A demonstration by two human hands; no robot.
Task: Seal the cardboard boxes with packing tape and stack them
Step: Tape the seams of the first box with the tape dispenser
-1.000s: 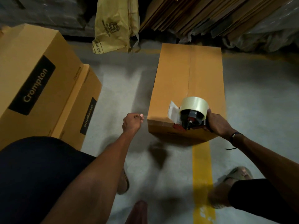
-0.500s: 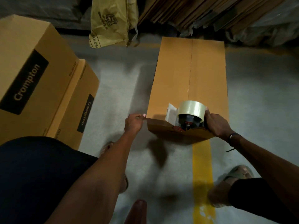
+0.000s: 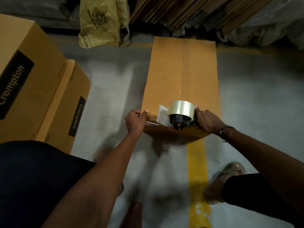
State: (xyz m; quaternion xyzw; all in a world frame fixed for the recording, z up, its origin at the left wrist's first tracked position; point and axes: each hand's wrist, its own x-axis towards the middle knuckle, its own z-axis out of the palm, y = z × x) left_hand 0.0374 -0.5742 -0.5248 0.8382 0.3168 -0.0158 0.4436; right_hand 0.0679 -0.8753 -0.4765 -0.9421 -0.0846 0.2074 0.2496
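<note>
Centrally, a long tan cardboard box (image 3: 181,76) lies flaps-closed; right hand (image 3: 208,120) grips the clear-tape dispenser (image 3: 180,115), left hand (image 3: 134,120), previously clear, now clasps its corner

"Crompton" in pale letters on black side labels of the big box (image 3: 24,83) and the lower box (image 3: 72,112) beside it.

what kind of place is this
Probably a warehouse or packing area: flattened cardboard sheets lean at the back, printed Crompton cartons sit stacked on the left, and a yellow floor line marks the concrete.
</note>
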